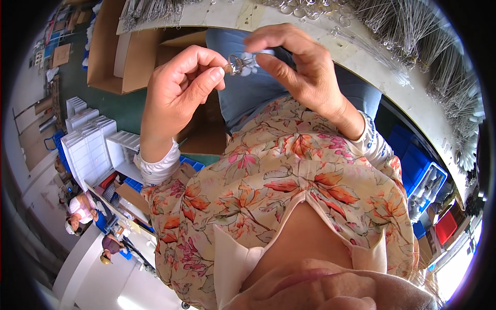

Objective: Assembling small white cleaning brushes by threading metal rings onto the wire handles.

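My left hand is closed, its thumb and forefinger pinching a small metal ring. Several whitish, translucent tips cluster at the ring's right side; their exact kind is too small to make out. Close by on the right, my right hand is held with thumb and fingers apart. A pale strip shows in the gap between them, and I cannot tell whether it touches the fingers. Both hands are raised above my lap, near the table edge.
A pale worktable curves along the far side and right. Loose metal rings and heaps of thin wire pieces lie on it. A cardboard box stands at left, blue bins at right. Two people are at lower left.
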A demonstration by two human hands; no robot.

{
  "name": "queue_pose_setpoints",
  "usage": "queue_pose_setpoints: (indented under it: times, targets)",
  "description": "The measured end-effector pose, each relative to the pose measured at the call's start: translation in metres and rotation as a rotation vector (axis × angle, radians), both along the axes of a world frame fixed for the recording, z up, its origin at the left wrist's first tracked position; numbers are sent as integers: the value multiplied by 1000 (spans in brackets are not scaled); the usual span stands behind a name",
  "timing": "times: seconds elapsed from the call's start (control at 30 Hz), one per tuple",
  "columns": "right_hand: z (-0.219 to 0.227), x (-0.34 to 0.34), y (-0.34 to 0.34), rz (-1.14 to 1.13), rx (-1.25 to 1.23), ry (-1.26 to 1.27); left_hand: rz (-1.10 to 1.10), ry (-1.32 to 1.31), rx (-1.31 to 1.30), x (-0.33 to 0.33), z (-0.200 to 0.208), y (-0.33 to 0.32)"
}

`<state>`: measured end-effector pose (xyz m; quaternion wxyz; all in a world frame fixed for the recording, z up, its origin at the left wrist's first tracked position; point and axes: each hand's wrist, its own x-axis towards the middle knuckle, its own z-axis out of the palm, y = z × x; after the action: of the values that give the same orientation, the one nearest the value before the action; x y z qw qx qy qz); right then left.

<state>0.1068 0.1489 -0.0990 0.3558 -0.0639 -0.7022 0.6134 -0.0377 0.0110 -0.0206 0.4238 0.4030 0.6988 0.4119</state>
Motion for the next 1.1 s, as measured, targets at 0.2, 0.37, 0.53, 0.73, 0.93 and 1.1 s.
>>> queue_pose_setpoints:
  times: [0.2,0.37,0.53,0.73,0.93,1.1]
  targets:
    - [0,-10,-8,229,-40,-56,-51,254,236,2,-3,1]
    - [1,-9,-4,163,-177,-25,-3,374,233,5,-2,4]
    - [2,-4,-2,161,-4,9,-20,491,188,9,-4,6]
    - [-13,26,22,-52,311,-185,50,438,147,9,13,-16]
    - [-47,79,83,-607,815,-532,179,397,110,-13,7,-31]
    - [-62,88,104,-766,986,-586,129,372,211,-18,-12,-18]
